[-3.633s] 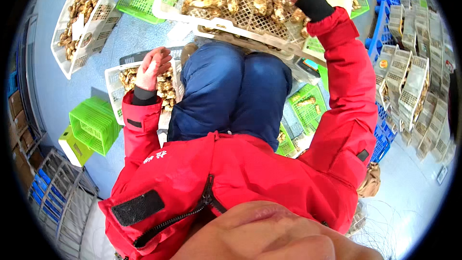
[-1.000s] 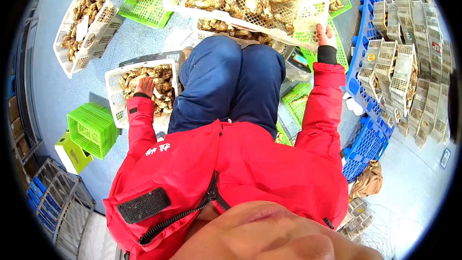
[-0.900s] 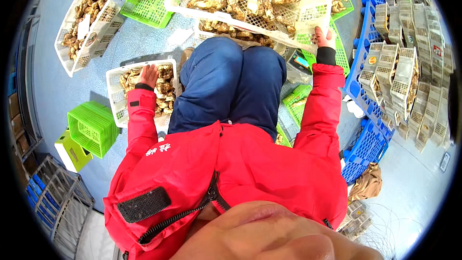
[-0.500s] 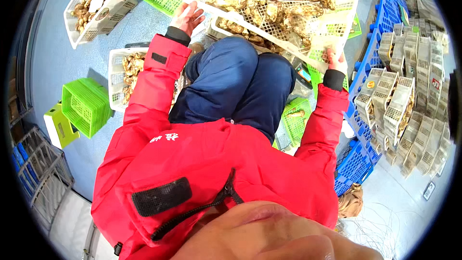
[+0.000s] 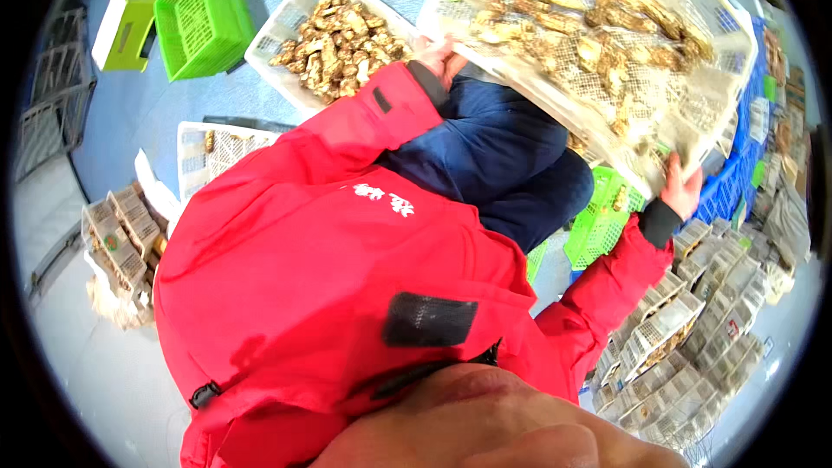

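In front of my knees I hold a large white mesh plastic crate point(image 5: 559, 110) by its near edge. It appears raised and tilted. Brown and cream mushrooms point(image 5: 607, 13) lie spread over its bottom, mostly toward the far side. My left hand point(image 5: 440, 59) is closed on the near left corner of the rim. At the near right corner my right hand point(image 5: 682, 189) grips the rim, thumb up along the wall. Another white crate point(image 5: 276, 16), heaped with mushrooms point(image 5: 338, 48), stands just left of my left hand.
Stacked green baskets point(image 5: 198, 22) and a yellow-green box point(image 5: 126, 33) stand at far left. A green basket point(image 5: 598, 221) sits below the held crate. Blue plastic crating point(image 5: 724, 192) and stacks of pale crates point(image 5: 685, 355) line the right. Another white crate point(image 5: 195, 156) is beside my left arm.
My view has turned left. The held crate looks closer and higher. My left hand, with fingers apart before, is now closed on its corner; my right hand has kept its grip.
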Available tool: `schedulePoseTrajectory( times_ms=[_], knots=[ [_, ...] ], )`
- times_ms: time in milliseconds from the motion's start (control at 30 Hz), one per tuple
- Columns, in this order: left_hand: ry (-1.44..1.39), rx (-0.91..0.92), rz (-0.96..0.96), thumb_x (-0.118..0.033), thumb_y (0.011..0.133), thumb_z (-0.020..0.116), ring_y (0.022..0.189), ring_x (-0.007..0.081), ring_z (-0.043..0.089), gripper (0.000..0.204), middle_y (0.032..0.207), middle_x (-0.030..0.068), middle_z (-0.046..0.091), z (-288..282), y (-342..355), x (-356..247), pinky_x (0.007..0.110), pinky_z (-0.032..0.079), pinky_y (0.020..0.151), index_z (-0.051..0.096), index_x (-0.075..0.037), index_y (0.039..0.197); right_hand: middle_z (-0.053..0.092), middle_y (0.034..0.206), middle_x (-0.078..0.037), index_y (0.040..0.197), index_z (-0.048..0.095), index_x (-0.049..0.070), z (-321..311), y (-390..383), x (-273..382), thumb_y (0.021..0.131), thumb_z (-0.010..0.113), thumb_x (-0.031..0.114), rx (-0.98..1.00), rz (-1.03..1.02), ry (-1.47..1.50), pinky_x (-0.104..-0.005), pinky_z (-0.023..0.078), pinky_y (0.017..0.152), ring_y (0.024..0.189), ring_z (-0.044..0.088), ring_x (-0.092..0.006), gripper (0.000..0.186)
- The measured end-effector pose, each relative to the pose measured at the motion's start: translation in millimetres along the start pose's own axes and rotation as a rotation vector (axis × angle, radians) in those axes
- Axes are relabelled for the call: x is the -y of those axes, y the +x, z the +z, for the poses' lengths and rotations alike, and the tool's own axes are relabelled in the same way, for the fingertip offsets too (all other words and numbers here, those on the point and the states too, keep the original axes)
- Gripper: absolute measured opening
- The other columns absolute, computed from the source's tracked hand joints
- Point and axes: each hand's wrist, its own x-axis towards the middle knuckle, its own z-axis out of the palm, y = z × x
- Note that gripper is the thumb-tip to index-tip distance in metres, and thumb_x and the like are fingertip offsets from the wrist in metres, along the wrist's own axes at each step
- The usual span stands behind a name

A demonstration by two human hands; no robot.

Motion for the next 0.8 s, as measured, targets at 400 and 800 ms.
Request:
schedulePoseTrajectory(
  times_ms=[400,800],
  knots=[
    [-0.175,-0.262,-0.685,-0.021,0.086,0.034,0.102,0.0295,0.048,0.038,0.110,0.0219,0.047,-145,33,36,0.035,0.037,0.090,0.039,0.009,0.110,0.059,0.088,-0.010,0.097,0.054,0.002,170,-44,179,0.068,0.060,0.012,0.174,-0.647,-0.381,-0.0292,0.041,0.074,0.083,0.055,-0.0208,0.031],
    [-0.033,-0.242,-0.661,-0.025,0.084,0.038,0.090,0.0284,0.051,0.036,0.100,0.0195,0.051,-138,12,32,0.036,0.040,0.079,0.044,0.004,0.103,0.055,0.086,-0.010,0.084,0.057,0.006,283,-198,291,0.060,0.062,0.016,0.519,-1.279,-0.343,-0.0353,0.041,0.071,0.078,0.053,-0.0270,0.026]
  ],
)
